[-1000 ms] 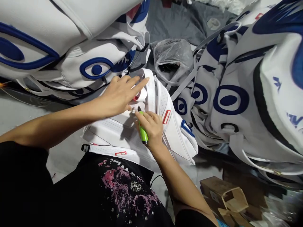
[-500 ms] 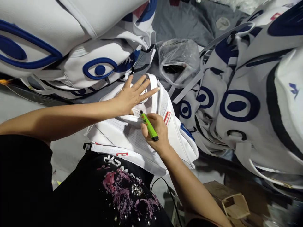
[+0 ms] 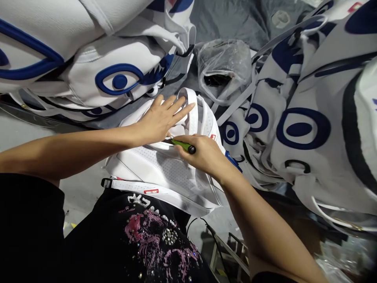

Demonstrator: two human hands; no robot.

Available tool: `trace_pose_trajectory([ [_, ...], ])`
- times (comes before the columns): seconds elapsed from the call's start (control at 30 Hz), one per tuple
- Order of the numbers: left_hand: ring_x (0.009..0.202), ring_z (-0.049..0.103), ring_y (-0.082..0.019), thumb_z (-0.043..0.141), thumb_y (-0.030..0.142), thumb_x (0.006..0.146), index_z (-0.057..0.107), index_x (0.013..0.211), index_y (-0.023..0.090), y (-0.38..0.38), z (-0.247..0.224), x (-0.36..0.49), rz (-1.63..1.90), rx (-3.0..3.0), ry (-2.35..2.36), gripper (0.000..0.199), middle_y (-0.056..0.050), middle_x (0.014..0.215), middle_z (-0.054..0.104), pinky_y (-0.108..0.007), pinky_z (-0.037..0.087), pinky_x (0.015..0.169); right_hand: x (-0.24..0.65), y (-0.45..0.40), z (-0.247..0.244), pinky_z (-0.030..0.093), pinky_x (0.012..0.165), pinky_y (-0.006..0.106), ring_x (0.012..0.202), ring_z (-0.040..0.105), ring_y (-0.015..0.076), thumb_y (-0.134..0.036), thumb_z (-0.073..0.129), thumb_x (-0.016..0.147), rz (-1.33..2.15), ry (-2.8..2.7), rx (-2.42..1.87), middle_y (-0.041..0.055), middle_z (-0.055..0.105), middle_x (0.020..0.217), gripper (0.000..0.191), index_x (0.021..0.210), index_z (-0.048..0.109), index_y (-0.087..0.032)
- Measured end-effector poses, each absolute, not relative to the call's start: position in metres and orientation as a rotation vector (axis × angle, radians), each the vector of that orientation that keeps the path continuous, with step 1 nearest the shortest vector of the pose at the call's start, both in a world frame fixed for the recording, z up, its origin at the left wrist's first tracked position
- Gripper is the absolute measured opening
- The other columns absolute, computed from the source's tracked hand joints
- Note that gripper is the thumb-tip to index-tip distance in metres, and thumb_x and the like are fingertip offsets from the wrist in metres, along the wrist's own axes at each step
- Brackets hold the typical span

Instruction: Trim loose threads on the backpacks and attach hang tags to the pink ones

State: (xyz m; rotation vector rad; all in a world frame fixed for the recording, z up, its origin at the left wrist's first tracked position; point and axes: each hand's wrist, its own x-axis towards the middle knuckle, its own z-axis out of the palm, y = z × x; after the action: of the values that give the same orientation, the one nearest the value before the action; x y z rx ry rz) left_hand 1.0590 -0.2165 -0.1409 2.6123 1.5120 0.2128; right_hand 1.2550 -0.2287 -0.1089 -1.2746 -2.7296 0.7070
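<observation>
A white backpack (image 3: 138, 167) with perforated panels, red labels and blue trim lies in front of me, against my front. My left hand (image 3: 160, 118) rests on its upper part with the fingers spread, holding nothing. In my right hand (image 3: 203, 151) is a green marker pen (image 3: 184, 145) with a black end, gripped between thumb and fingers. The pen's front end points left, at the bag's fabric just below my left palm. Whether the tip touches the fabric I cannot tell. Beside my left fingertips stands the white carry loop (image 3: 192, 108) of the bag.
White bags with blue eye shapes are piled at the left (image 3: 118, 80) and right (image 3: 303, 129). A clear plastic bag (image 3: 225, 70) with a dark opening sits behind the backpack. Below right are a metal frame (image 3: 226, 251) and crumpled clear plastic (image 3: 347, 255).
My right hand has moved up and turned, bringing the marker from an upright slant to nearly level, its front end by my left palm. My left hand stays spread on the backpack.
</observation>
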Motion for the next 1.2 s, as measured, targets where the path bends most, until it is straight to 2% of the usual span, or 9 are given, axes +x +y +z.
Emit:
trace_pose_trajectory([
  [0.07,0.147,0.021,-0.046,0.065,0.042,0.087,0.004,0.162,0.022,-0.216,-0.140,1.060,0.206,2.607,1.519,0.098,-0.017,0.165,0.020,-0.063,0.017,0.116,1.254,-0.233,-0.108,0.045,0.059,0.030,0.068,0.068,0.0193,-0.030,0.059,0.088,0.599,-2.767,-1.296,0.0030,0.077,0.081,0.027,0.107,0.077,-0.024],
  [0.17,0.148,0.020,-0.047,0.065,0.046,0.087,0.005,0.162,0.022,-0.215,-0.139,1.061,0.183,2.598,1.516,0.098,-0.016,0.165,0.020,-0.063,0.016,0.116,1.257,-0.238,-0.106,0.044,0.058,0.030,0.069,0.069,0.0197,-0.029,0.059,0.088,0.563,-2.771,-1.318,0.0036,0.077,0.085,0.028,0.110,0.076,-0.024],
  [0.33,0.148,0.021,-0.047,0.063,0.041,0.089,0.005,0.161,0.018,-0.212,-0.137,1.060,0.165,2.588,1.492,0.095,-0.018,0.165,0.020,-0.064,0.015,0.116,1.261,-0.239,-0.108,0.045,0.061,0.031,0.069,0.067,0.0202,-0.029,0.059,0.088,0.578,-2.774,-1.336,0.0046,0.076,0.082,0.029,0.111,0.076,-0.023],
  [0.57,0.146,0.026,-0.044,0.060,0.041,0.089,0.004,0.161,0.019,-0.210,-0.133,1.059,0.071,2.570,1.482,0.094,-0.017,0.166,0.020,-0.062,0.016,0.118,1.260,-0.235,-0.106,0.050,0.078,0.039,0.090,0.067,0.0255,-0.029,0.055,0.092,0.695,-2.752,-1.303,0.0100,0.076,0.097,0.037,0.123,0.073,-0.020],
  [0.73,0.145,0.028,-0.044,0.059,0.043,0.090,0.007,0.161,0.019,-0.210,-0.131,1.060,0.083,2.556,1.498,0.092,-0.017,0.165,0.022,-0.061,0.018,0.118,1.248,-0.234,-0.106,0.045,0.085,0.043,0.103,0.065,0.0287,-0.028,0.057,0.092,0.627,-2.794,-1.251,0.0107,0.075,0.110,0.032,0.119,0.074,-0.022],
  [0.8,0.145,0.029,-0.043,0.059,0.044,0.090,0.008,0.162,0.020,-0.210,-0.130,1.060,0.084,2.552,1.494,0.091,-0.016,0.165,0.023,-0.061,0.018,0.118,1.245,-0.235,-0.106,0.043,0.086,0.044,0.108,0.064,0.0307,-0.028,0.057,0.092,0.568,-2.825,-1.266,0.0115,0.075,0.108,0.030,0.116,0.074,-0.022],
  [1.03,0.144,0.030,-0.044,0.060,0.042,0.090,0.010,0.161,0.020,-0.209,-0.132,1.058,0.107,2.551,1.459,0.090,-0.017,0.163,0.025,-0.061,0.017,0.118,1.241,-0.237,-0.105,0.042,0.081,0.041,0.095,0.067,0.0273,-0.027,0.056,0.091,0.623,-2.788,-1.351,0.0084,0.076,0.098,0.028,0.110,0.075,-0.022],
  [1.2,0.144,0.032,-0.042,0.059,0.039,0.090,0.012,0.161,0.021,-0.209,-0.132,1.057,0.150,2.544,1.460,0.087,-0.016,0.162,0.028,-0.060,0.020,0.117,1.237,-0.236,-0.104,0.044,0.081,0.040,0.093,0.068,0.0268,-0.027,0.054,0.091,0.661,-2.776,-1.374,0.0082,0.076,0.095,0.031,0.114,0.075,-0.022],
])
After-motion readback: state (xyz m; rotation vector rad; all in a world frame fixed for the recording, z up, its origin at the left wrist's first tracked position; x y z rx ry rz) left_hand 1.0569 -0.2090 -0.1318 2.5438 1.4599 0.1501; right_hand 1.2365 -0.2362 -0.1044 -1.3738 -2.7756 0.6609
